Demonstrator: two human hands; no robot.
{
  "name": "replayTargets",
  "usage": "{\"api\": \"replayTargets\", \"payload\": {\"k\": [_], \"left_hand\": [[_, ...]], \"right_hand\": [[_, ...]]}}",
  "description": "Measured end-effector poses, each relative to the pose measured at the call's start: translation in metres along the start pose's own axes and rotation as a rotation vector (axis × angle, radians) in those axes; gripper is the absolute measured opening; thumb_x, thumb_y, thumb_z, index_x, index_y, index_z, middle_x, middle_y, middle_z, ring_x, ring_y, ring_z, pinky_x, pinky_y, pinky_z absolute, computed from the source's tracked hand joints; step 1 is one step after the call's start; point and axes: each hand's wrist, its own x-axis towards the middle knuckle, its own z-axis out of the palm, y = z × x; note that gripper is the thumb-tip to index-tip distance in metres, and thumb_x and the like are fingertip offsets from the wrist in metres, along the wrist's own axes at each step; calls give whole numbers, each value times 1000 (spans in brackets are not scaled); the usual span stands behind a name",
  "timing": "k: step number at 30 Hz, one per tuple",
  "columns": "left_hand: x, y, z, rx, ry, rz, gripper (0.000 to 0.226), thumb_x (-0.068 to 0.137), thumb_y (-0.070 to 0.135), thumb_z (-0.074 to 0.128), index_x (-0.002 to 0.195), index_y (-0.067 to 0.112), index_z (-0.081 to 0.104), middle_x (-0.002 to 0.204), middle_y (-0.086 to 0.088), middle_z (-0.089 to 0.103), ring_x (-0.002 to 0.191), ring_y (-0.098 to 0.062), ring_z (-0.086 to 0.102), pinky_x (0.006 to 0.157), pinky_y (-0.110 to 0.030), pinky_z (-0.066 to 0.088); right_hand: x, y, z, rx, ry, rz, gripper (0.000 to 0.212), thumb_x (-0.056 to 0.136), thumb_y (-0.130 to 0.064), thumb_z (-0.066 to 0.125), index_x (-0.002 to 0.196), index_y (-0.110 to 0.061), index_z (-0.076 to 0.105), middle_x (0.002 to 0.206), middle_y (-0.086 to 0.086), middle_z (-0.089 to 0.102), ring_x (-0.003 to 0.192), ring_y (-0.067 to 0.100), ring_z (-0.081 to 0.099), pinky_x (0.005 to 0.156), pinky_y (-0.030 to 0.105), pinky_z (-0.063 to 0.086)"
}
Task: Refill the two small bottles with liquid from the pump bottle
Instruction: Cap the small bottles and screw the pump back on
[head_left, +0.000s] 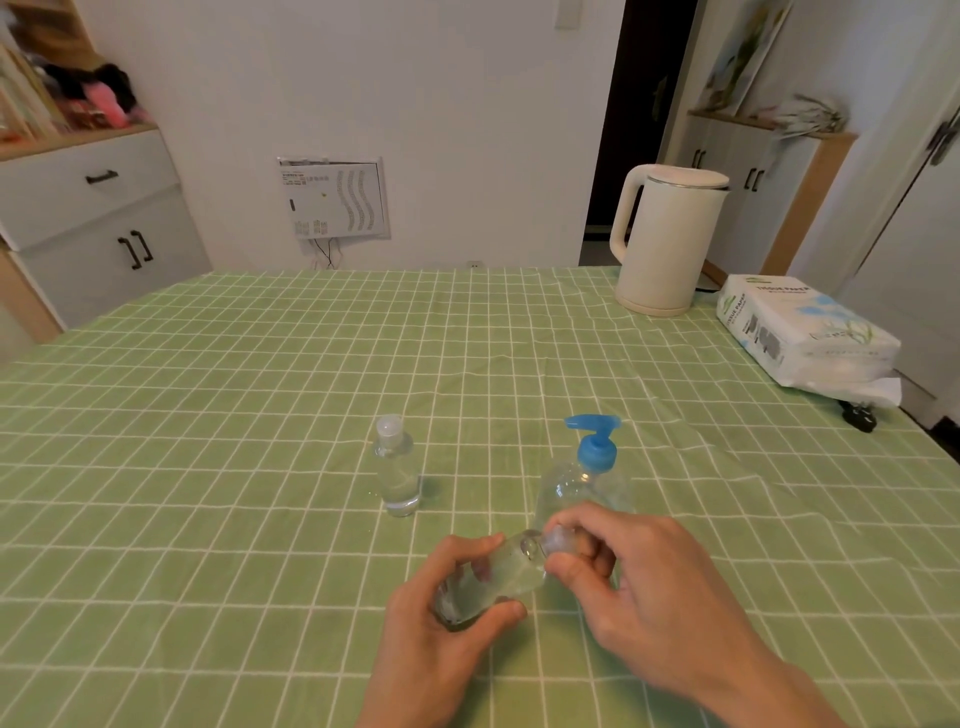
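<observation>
Head view: the left hand (452, 613) grips the held bottle (501, 574), tilted above the cloth (208, 415), neck toward 1 o'clock. The right hand (644, 577) pinches its cap (560, 541) between thumb and fingers. The pump bottle (592, 462) stands just behind, at 12 o'clock. The second bottle (397, 473) stands capped and upright at 11 o'clock, apart. The kettle (670, 239) and tissue pack (800, 332) sit near the far right edge, at 2 o'clock. The cloth's widest stretch lies at 9 to 11 o'clock.
</observation>
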Motion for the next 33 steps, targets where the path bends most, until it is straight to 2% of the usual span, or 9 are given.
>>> {"api": "replayTargets", "payload": {"k": [5,8,10,14,17,24,26,30,33], "left_hand": [[1,2,0,98,39,39,45,68,37,87,110,40,72,98,6,74,87,-11,71,76,-14,51],[2,4,0,227,28,45,47,68,45,84,112,47,68,110,19,72,105,-7,68,89,-19,50],[6,8,0,361,18,64,50,67,51,82,114,51,65,113,27,68,110,-1,63,93,-25,49],[26,13,-3,286,18,20,48,74,30,90,112,44,64,108,27,73,100,1,69,89,-21,55],[46,11,-10,247,80,-29,45,75,22,91,109,38,67,106,25,74,101,3,70,95,-19,55],[74,-1,-10,293,61,-131,51,80,25,87,127,27,66,115,14,75,108,-3,70,102,-38,56],[77,-1,-8,296,55,-141,53,81,24,86,129,26,65,118,14,74,110,-3,69,104,-38,55],[67,3,-6,321,16,-160,63,80,27,86,136,29,57,122,23,67,112,9,63,107,-28,52],[37,3,-10,475,43,-162,73,79,45,83,143,32,50,130,28,58,117,5,59,107,-30,50]], "right_hand": [[2,3,4,43,35,1,16,87,-50,55,86,-35,61,69,-6,61,66,18,60,62,35,52],[2,2,5,129,59,-5,9,89,-42,66,97,-39,68,78,-14,66,73,13,63,62,18,47],[2,-1,6,181,79,-13,19,89,-37,71,108,-40,71,85,-18,68,77,8,65,60,12,44],[8,-4,4,323,172,-17,30,90,-27,71,117,-41,69,100,-17,72,87,12,69,55,23,52],[7,0,0,378,325,20,24,91,-25,70,111,-39,71,99,-14,74,86,11,69,57,13,48],[-7,25,2,408,512,150,24,89,-18,73,96,-40,74,90,-11,74,73,12,66,52,17,49],[-10,31,4,397,523,174,24,89,-19,73,95,-42,73,89,-11,73,68,12,65,52,22,51],[-12,40,8,390,547,179,26,86,-17,75,98,-40,71,93,-9,72,82,12,68,56,21,52],[-12,48,10,388,542,213,34,85,-17,77,107,-40,66,98,-9,70,86,14,67,59,17,50]]}}
